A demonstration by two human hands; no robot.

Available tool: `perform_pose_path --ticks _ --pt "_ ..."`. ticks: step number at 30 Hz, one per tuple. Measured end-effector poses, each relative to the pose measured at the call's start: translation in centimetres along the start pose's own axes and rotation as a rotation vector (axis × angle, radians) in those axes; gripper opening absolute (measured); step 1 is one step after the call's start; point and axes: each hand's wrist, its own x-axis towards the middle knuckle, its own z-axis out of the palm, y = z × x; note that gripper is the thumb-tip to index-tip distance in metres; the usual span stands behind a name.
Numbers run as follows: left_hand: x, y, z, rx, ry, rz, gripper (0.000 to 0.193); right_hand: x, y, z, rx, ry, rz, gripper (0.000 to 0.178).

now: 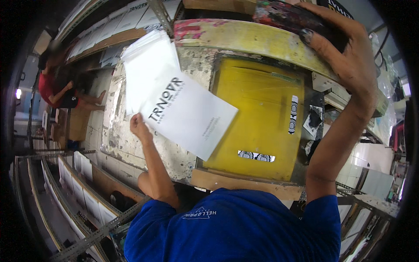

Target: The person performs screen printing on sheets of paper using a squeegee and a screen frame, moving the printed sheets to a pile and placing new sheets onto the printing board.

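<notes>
My left hand (139, 125) is closed in a pinch on the left edge of a white sheet (192, 118) with black print. The sheet lies slanted, its right corner over a flat yellow panel (257, 113) on the worktable. Under its upper end is a stack of white sheets (150, 61). My right hand (345, 54) is raised at the far right, its thumb and fingers wrapped round a dark, ink-stained frame (290, 18). Its exact shape is partly hidden by the hand. Just below runs a yellow-smeared wooden bar (248, 41), across the far side of the panel.
Two patterned strips (256, 156) lie on the yellow panel. The worktable (118, 131) has a worn, paint-flecked top. Racks with white sheets stand at the far left (104, 32) and near left (83, 187). A person in red (54, 87) sits at the left.
</notes>
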Motion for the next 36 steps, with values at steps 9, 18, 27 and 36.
perform_pose_path --ticks 9,18,27,36 --pt "10.9 -1.0 -16.5 0.327 0.37 0.04 0.017 -2.3 5.6 -0.5 0.218 -0.164 0.102 0.05" --pt "4.9 1.0 2.1 0.592 -0.193 0.606 0.05 -2.6 5.2 -0.6 0.202 -0.197 0.129 0.05" --pt "-7.6 -1.7 14.3 1.001 -0.496 0.566 0.031 -2.1 4.3 -0.7 0.24 -0.185 0.104 0.049" --pt "-6.9 0.8 15.7 0.569 -0.265 0.375 0.024 -1.9 4.3 -0.7 0.184 -0.165 0.051 0.05"
